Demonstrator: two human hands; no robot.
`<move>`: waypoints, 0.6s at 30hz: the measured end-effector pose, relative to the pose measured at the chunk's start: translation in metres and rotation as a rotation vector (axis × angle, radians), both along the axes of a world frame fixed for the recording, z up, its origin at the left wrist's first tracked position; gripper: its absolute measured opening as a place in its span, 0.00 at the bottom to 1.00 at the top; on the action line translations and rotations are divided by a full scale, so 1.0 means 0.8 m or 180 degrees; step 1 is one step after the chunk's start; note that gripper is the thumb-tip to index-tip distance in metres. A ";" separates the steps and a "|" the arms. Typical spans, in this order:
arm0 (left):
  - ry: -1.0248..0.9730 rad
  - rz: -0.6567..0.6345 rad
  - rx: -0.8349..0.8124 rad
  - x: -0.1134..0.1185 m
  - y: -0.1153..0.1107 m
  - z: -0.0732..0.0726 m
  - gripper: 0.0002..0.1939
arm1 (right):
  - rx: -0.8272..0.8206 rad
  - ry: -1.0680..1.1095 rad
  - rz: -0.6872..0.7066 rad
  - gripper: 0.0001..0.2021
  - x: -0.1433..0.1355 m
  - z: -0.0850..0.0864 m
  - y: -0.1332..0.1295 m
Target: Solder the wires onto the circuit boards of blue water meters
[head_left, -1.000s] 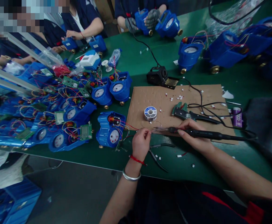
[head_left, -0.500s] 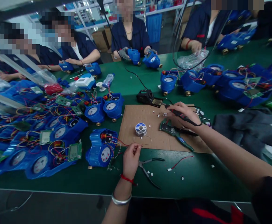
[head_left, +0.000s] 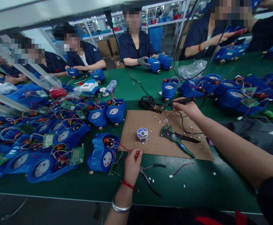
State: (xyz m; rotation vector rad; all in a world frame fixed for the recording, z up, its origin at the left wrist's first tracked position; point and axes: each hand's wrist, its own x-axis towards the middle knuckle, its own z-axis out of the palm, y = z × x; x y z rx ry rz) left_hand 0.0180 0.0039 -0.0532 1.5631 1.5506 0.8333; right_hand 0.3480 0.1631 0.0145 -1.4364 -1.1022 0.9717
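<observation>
My left hand pinches the end of a red wire at the cardboard's front edge. That wire runs from an open blue water meter lying to the left of the hand. My right hand grips a soldering iron by its dark handle, its tip end pointing left near the black iron stand. A solder spool and a green-handled wire stripper rest on the cardboard sheet. Grey pliers lie spread next to my left wrist.
Wired blue meters with circuit boards crowd the left side; more meters stand at the right. White connectors are scattered about, and a short red wire lies in front. A dark cloth is at right. Co-workers sit across the green table.
My right hand has raised the soldering iron and levelled it, uncovering the wire stripper. My left hand keeps its pinch. Across the table, a gloved co-worker has moved two meters together.
</observation>
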 end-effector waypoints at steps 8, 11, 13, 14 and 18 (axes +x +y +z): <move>0.0102 -0.0020 0.0072 0.000 -0.001 0.005 0.09 | -0.0419 0.0802 -0.0903 0.07 0.003 -0.048 0.027; 0.0146 -0.0021 0.0088 0.001 -0.001 0.006 0.09 | -0.0395 0.0764 -0.1049 0.07 0.016 -0.041 0.027; 0.0151 -0.0044 0.0087 0.000 -0.001 0.006 0.09 | -0.0344 0.0722 -0.1115 0.07 0.017 -0.037 0.027; 0.0143 -0.0056 0.0087 0.000 -0.001 0.006 0.09 | -0.0324 0.0698 -0.1128 0.08 0.015 -0.035 0.027; 0.0088 -0.0035 0.0131 -0.001 0.000 0.002 0.08 | -0.0309 0.0510 -0.1059 0.08 0.002 -0.032 0.024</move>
